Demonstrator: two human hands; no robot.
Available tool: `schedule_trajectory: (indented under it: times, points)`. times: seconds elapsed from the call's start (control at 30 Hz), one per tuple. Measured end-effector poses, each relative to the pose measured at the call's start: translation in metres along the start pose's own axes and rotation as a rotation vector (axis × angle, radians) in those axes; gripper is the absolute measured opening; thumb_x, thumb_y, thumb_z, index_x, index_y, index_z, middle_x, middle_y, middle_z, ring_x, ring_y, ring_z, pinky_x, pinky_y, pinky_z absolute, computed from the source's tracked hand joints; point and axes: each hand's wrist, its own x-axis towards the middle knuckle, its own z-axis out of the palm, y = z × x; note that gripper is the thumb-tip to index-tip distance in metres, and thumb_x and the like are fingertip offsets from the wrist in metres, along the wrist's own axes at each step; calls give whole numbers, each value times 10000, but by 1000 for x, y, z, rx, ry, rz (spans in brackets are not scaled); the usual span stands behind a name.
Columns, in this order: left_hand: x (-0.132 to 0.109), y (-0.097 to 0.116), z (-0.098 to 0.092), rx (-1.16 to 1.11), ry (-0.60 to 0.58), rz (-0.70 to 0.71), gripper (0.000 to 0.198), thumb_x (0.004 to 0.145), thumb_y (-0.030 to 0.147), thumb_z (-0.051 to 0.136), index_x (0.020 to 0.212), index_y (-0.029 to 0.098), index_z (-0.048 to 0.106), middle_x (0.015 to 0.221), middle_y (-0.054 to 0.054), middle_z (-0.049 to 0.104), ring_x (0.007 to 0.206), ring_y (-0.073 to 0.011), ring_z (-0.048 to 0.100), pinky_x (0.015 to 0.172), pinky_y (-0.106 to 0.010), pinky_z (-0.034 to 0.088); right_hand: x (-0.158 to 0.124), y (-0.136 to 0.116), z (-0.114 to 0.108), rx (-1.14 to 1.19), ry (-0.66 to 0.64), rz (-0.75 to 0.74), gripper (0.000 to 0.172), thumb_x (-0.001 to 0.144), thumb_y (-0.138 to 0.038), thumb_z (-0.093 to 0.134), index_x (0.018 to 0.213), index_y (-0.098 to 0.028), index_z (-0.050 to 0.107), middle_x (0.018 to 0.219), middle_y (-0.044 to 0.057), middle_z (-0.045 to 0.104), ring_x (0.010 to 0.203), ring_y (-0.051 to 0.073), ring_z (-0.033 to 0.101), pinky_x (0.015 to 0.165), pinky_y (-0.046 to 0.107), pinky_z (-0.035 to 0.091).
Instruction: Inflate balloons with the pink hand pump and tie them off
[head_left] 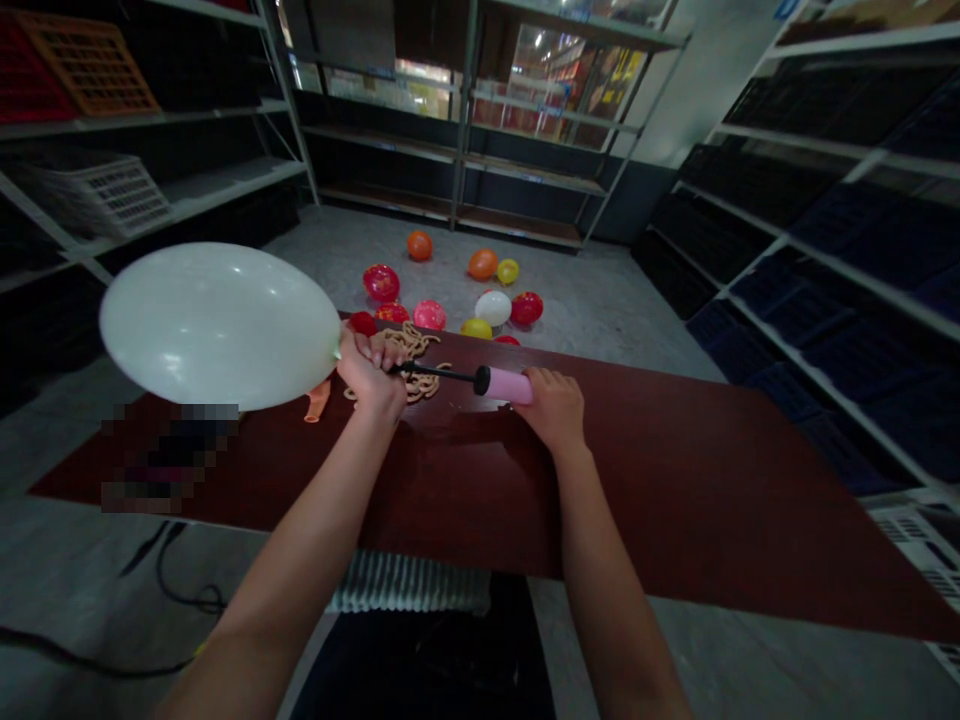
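Observation:
A large white balloon (217, 325), well inflated, points its neck toward my left hand (373, 372). That hand is closed around the balloon's neck and the black nozzle end of a hand pump, whose exact meeting point the fingers hide. From there a thin black rod runs right to the pink barrel of the balloon pump (510, 385). My right hand (553, 405) is wrapped round the barrel's far end. Behind my left hand lies a pile of beige uninflated balloons (420, 385). An orange limp balloon (316, 402) rests on the table below the white one.
The dark red table (675, 480) spans the view. Beyond it, several inflated balloons, among them a red one (381, 283) and an orange one (482, 264), lie on the grey floor. Shelving (461, 150) lines the room. A black cable (90, 665) runs along the floor at lower left.

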Motion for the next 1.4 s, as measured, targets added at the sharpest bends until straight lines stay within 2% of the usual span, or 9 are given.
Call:
schedule_trajectory:
  times: [0.13,0.27,0.4,0.6,0.7,0.8,1.13,1.27,1.4]
  points:
    - [-6,-10,-2,36,-15,-35,522,1020,242,464,544,197,252,441,73,215,344,-72,196,390,-226,214,2,-20,-7,31,-30,-71,242,840,-344,685,1015,-183,645,995,102,745,911,268,653,788,360,356]
    - [-15,-22,-3,104,-44,-81,600,999,398,570,547,201,229,423,80,205,328,-68,200,377,-229,217,3,-42,-13,80,-80,-118,225,831,-355,672,967,-178,654,911,102,751,830,249,659,745,342,364]
    - [-18,-26,-4,131,-47,-144,627,1001,440,583,545,203,223,413,78,200,320,-70,208,370,-230,224,3,-51,-15,108,-121,-124,235,829,-374,671,961,-179,668,899,102,756,789,240,655,704,334,355]
    - [-16,-13,3,108,-52,-135,604,1066,362,447,518,195,255,415,64,195,331,-81,199,374,-237,240,8,-45,-8,159,-59,-131,316,892,-395,629,1132,-192,662,1009,99,757,901,255,655,755,339,344]
    - [-13,-6,6,116,-71,-91,607,1057,358,484,519,191,259,433,63,196,347,-75,198,389,-237,235,12,-40,-5,148,-44,-112,335,913,-378,610,1192,-196,647,1090,109,747,951,264,634,791,350,336]
    - [-10,-2,5,120,-55,-59,580,1042,308,520,543,190,248,459,64,200,366,-73,198,409,-235,242,12,-31,-3,116,-41,-77,339,917,-386,619,1192,-189,647,1093,128,736,996,284,606,817,360,327]
    - [-1,-2,2,43,-5,-2,493,1011,172,414,542,197,264,462,62,194,373,-78,197,419,-239,216,0,16,4,31,25,86,314,895,-347,646,1170,-197,656,1118,124,719,1009,301,591,824,376,341]
    - [1,-2,0,20,-21,-1,510,1005,214,470,534,200,275,459,62,195,374,-84,194,405,-231,238,-2,20,1,-1,29,93,308,880,-322,653,1154,-182,658,1079,120,720,968,291,599,797,366,347]
    - [1,4,2,19,-6,24,530,1009,248,506,538,200,268,461,62,186,376,-82,186,407,-238,241,0,11,0,-14,33,72,306,861,-314,668,1132,-175,651,1069,126,724,964,294,601,795,371,336]
